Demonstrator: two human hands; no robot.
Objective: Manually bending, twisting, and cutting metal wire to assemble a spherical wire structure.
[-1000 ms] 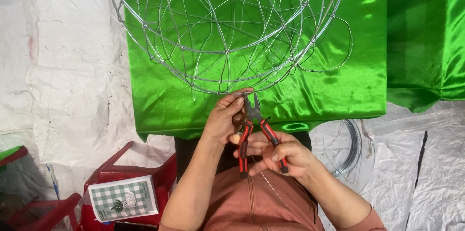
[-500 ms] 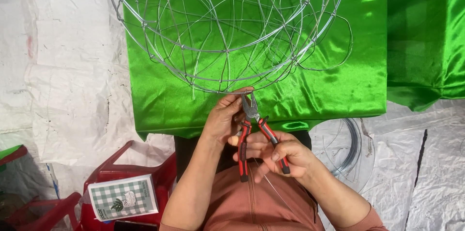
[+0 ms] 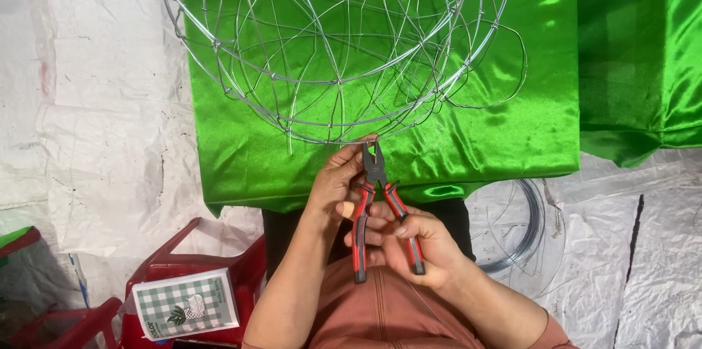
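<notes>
Fingers of right hand [image 3: 417, 246] wrapped round red-and-black pliers [image 3: 380, 203], left hand [image 3: 340, 184] pinching silver wire frame [image 3: 336, 49]

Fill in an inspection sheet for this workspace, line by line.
Surface: shiny green satin cloth over white plastic sheeting.
Job's things: round silver wire frame; red-and-black-handled pliers, nose at the frame's lower edge.
Clutter: green-checked booklet on red plastic chair.
Grippers: left hand pinches by the pliers' nose; right hand grips handles.
Cables: coil of wire on the sheeting.
Surroundings: more green cloth.
</notes>
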